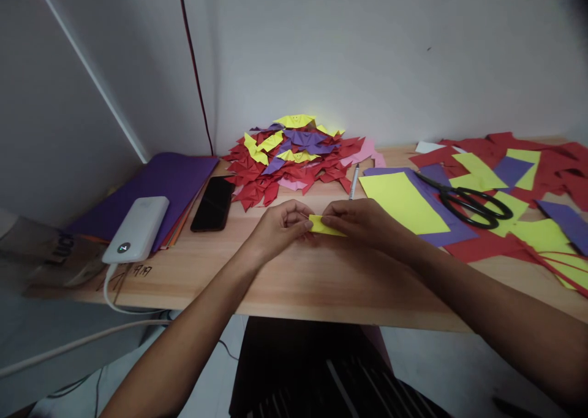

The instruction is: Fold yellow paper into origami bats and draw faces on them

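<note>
Both forearms reach in from the lower corners and angle inward over the front edge of the bench (294,289), bringing the hands close together near its middle. The left hand (285,222) is bent inward, its fingers curled and its thumb pointing toward the right hand. The fingers are nearly closed, pinching the left end of a small yellow paper strip (316,224). The right hand (351,217) comes from the other side with its back turned up, its thumb and fingers closed on the strip's right part. The strip lies level between the two hands, just above the bench.

Beyond the hands is a heap of folded paper shapes (298,160) in red, purple, yellow and pink, with a pen (354,182) beside it. Left of the hands are a black phone (212,203) and a white power bank (136,229), which rests on purple sheets (177,170). To the right, black-handled scissors (473,205) lie on paper near a yellow sheet (404,202).
</note>
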`<state>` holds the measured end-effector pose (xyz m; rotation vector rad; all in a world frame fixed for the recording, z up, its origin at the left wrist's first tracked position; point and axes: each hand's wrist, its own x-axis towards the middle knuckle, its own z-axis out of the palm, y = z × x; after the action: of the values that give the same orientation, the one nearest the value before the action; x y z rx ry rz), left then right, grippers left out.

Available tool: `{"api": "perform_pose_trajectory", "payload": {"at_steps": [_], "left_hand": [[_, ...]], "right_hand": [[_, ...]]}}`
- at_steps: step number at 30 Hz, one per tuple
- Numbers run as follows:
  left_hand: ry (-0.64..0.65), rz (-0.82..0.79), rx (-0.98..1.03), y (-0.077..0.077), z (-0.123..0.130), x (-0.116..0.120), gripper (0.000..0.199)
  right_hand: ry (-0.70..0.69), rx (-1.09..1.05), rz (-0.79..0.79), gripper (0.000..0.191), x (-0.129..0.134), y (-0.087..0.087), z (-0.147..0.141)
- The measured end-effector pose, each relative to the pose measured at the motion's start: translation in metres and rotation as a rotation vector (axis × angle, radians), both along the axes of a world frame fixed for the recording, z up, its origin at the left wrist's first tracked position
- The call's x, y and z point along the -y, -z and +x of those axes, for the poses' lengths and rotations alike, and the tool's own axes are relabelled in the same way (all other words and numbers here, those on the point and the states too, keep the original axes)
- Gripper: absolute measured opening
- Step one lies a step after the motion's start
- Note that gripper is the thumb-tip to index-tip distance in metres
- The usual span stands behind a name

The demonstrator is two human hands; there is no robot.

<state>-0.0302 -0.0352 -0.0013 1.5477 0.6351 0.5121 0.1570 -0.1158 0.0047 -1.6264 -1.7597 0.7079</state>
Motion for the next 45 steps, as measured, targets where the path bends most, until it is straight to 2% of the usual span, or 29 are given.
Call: {"api": "perform_pose_trajectory", "payload": {"at_steps": [5,20,28,32,36,41,45], "left_hand": [[-0.012,-0.066,-0.001,-0.001,0.000,0.002,0.022],[-0.023,-0.008,-0.037,0.005,0.001,0.001,0.023],[-0.039,0.020,-0.040,0.003,0.000,0.001,0.023],[0.018,-0.051,0.016,0.002,-0.001,0.001,0.020],[0.055,-0.098,0.055,0.000,-0.002,0.002,0.028],[0.016,-0.092,0.049,0.001,-0.001,0.002,0.031],[-0.037,-0.078,0.083,0.003,0.002,0.003,0.047]], "right_hand": [[0.002,0.010,0.009,0.028,-0.001,0.001,0.002],[-0.013,0.052,-0.035,0.030,-0.003,0.001,-0.001],[-0.034,0.026,-0.057,0.031,-0.004,0.002,-0.002],[-0.037,0.014,-0.054,0.032,-0.006,0.004,0.003],[-0.025,-0.006,-0.075,0.033,-0.009,0.007,0.009],[-0.010,-0.026,-0.081,0.032,-0.007,0.006,0.008],[0.037,-0.064,-0.069,0.033,-0.006,0.005,0.003]]}}
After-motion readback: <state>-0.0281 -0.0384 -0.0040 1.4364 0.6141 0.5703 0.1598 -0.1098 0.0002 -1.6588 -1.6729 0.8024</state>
